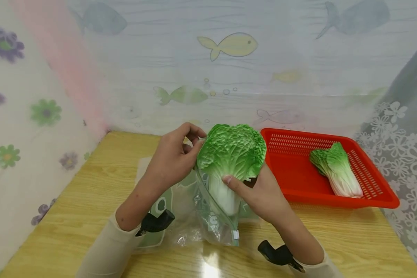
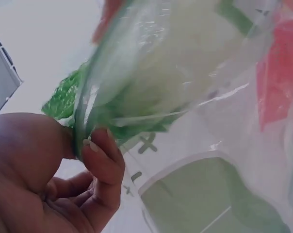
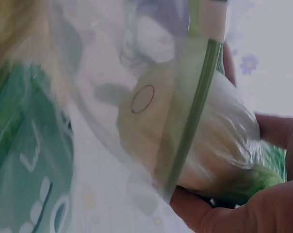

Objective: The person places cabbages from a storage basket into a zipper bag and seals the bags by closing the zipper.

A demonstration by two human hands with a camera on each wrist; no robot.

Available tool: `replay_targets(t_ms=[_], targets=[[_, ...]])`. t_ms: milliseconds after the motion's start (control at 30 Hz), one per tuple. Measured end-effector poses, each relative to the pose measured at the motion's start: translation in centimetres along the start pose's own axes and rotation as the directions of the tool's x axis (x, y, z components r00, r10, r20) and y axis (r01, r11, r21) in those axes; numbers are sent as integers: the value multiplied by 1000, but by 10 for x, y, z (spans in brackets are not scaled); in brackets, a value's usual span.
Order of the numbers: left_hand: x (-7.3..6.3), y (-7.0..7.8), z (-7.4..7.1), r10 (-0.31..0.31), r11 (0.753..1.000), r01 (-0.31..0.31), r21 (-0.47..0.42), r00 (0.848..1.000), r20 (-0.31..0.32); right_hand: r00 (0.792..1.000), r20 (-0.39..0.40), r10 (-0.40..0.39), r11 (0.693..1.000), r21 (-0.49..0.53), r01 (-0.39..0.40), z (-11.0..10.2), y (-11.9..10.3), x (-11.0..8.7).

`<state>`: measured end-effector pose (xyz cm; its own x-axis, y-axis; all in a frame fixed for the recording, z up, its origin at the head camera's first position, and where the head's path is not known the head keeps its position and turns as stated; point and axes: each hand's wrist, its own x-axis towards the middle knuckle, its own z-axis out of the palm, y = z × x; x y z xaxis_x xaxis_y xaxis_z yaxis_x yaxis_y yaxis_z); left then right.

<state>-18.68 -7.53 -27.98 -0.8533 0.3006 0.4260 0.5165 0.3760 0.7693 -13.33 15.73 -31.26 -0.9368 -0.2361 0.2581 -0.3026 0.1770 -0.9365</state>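
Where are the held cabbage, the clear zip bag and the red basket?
Held cabbage [image 1: 231,159]: head view, middle of the green leaves.
Clear zip bag [image 1: 215,228]: head view, see-through film beside the zip.
Red basket [image 1: 292,175]: head view, bare floor.

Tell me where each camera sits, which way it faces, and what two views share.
Head: worn on the head, facing forward and down at the held cabbage, bag and basket; left grip, right grip and forearms show.
Left wrist: worn there, facing the bag's edge; the left grip shows, pinching it.
Right wrist: worn there, facing the held cabbage's pale base through the bag; the right grip partly shows.
Head and left wrist share the left grip and bag.
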Motion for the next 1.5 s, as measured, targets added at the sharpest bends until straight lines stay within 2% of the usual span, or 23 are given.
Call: replay_targets(t_ms=[100, 167, 233, 300, 433, 567, 633, 800, 900, 967, 1033, 1067, 1200, 1267, 1367, 1500], targets=[[0, 0, 4, 15, 998, -17, -54, 999, -28, 998, -50, 45, 999, -1, -45, 2, -4, -4], [0, 2, 6, 36, 995, -40, -94, 998, -48, 997, -68, 47, 998, 36, -45, 7, -5, -6], [-2, 4, 8, 62, 989, -69, -131, 996, -63, 996, -84, 12, 999, 48, -8, 13, -4, -6], [-4, 7, 9, 87, 984, -99, -146, 993, -81, 996, -84, -43, 994, 101, 52, 21, -1, -6], [-8, 12, 11, 123, 980, -138, -143, 986, -109, 985, -134, -109, 974, 183, 132, 33, 5, -8], [-9, 13, 13, 171, 976, -186, -110, 977, -131, 974, -200, -106, 964, 220, 150, 42, 10, -13], [-8, 13, 14, 217, 971, -229, -68, 965, -149, 976, -187, -114, 962, 224, 155, 45, 12, -14], [-6, 15, 12, 323, 946, -321, 41, 926, -198, 981, -99, -167, 973, 141, 180, 42, 14, -12], [-8, 16, 8, 352, 936, -335, 112, 909, -224, 979, -70, -192, 981, 20, 194, 35, 16, -9], [-9, 16, 6, 360, 930, -327, 166, 903, -235, 974, -47, -222, 973, -73, 218, 32, 17, -6], [-11, 17, 2, 351, 928, -304, 215, 908, -227, 966, -16, -259, 953, -167, 253, 30, 20, -4], [-12, 17, 0, 337, 929, -286, 236, 916, -218, 960, -5, -280, 940, -205, 273, 29, 21, -3], [-15, 18, -12, 220, 941, -166, 294, 962, -161, 935, 42, -351, 894, -283, 348, 30, 24, -2], [-16, 18, -18, 162, 942, -114, 316, 978, -129, 923, 60, -379, 870, -317, 378, 31, 25, -2], [-16, 18, -26, 113, 940, -83, 331, 991, -73, 913, 85, -399, 844, -356, 402, 31, 25, -3], [-17, 19, -35, 82, 951, -85, 299, 996, 23, 911, 93, -401, 844, -349, 407, 31, 25, -4]])
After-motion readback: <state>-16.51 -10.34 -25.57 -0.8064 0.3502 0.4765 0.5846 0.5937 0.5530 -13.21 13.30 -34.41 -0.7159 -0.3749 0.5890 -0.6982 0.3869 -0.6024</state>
